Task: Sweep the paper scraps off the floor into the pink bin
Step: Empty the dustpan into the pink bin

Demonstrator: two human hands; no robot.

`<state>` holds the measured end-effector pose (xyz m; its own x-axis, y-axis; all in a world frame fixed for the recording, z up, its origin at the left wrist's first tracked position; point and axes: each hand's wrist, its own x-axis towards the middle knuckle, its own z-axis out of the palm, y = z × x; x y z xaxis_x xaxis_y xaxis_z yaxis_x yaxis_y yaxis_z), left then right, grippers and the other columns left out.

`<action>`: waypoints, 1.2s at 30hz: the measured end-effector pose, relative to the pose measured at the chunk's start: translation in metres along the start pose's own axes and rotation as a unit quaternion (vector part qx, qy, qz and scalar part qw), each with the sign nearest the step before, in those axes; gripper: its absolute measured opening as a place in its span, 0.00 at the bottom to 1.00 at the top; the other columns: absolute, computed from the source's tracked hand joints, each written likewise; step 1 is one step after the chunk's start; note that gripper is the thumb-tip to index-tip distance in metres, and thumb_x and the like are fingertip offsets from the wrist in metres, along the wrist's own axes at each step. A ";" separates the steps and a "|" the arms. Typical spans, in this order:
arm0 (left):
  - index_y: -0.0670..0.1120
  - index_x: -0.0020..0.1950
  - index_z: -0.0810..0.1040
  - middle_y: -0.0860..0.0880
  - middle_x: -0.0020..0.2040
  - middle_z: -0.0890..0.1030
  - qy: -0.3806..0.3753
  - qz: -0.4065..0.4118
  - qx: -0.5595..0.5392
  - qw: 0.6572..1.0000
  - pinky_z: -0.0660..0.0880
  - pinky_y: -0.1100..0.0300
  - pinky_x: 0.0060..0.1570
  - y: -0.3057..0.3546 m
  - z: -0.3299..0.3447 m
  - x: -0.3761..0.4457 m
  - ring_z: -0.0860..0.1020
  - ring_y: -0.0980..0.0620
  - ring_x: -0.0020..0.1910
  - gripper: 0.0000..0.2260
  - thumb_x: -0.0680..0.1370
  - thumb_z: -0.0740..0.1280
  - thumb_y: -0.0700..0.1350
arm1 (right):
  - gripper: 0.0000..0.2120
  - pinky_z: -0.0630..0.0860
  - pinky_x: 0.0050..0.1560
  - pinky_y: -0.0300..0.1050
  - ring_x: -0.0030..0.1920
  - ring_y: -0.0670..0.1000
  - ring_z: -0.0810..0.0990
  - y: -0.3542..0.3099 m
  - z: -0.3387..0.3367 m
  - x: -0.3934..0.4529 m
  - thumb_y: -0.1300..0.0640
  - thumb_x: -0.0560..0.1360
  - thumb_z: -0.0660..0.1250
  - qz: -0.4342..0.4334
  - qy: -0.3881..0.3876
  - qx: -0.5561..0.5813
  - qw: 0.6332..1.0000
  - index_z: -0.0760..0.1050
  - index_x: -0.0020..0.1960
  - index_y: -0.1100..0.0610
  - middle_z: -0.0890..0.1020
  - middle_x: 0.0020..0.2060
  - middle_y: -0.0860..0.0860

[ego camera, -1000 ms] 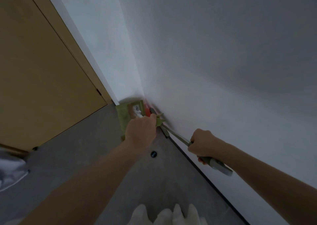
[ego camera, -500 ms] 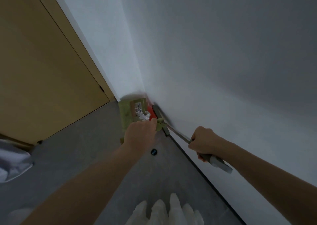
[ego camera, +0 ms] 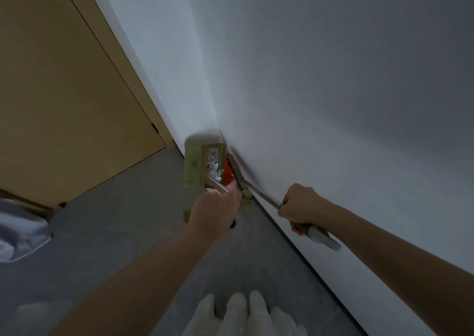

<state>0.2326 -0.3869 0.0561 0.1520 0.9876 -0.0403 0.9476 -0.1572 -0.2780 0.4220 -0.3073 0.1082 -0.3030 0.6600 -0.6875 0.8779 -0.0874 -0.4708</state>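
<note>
Grey floor [ego camera: 107, 233] corner: left hand [ego camera: 214, 211] closed around green dustpan [ego camera: 195, 165], right hand [ego camera: 298, 205] fisted on broom handle [ego camera: 266, 199].

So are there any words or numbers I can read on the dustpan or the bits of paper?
None can be read. The green dustpan shows no label. The paper scraps inside it carry dark marks, too small and blurred to read. The broom handle in the right hand is plain.

Both my arms are reaching forward and down; my left hand [ego camera: 214, 214] is curling into a fist, my right hand [ego camera: 298, 207] is clenching, knuckles up.
</note>
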 end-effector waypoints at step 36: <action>0.46 0.75 0.56 0.44 0.61 0.77 -0.351 -0.049 -0.150 0.923 0.71 0.54 0.51 0.048 0.088 -0.049 0.77 0.44 0.55 0.23 0.81 0.57 0.46 | 0.09 0.80 0.41 0.47 0.30 0.54 0.75 -0.031 0.017 0.032 0.60 0.76 0.63 -0.002 0.003 -0.013 1.000 0.76 0.49 0.66 0.78 0.35 0.57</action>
<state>0.2453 -0.4423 -0.0400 -0.0575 0.7391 -0.6711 0.9983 0.0426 -0.0386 0.3786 -0.2964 0.0918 -0.3041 0.6642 -0.6830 0.8865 -0.0652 -0.4581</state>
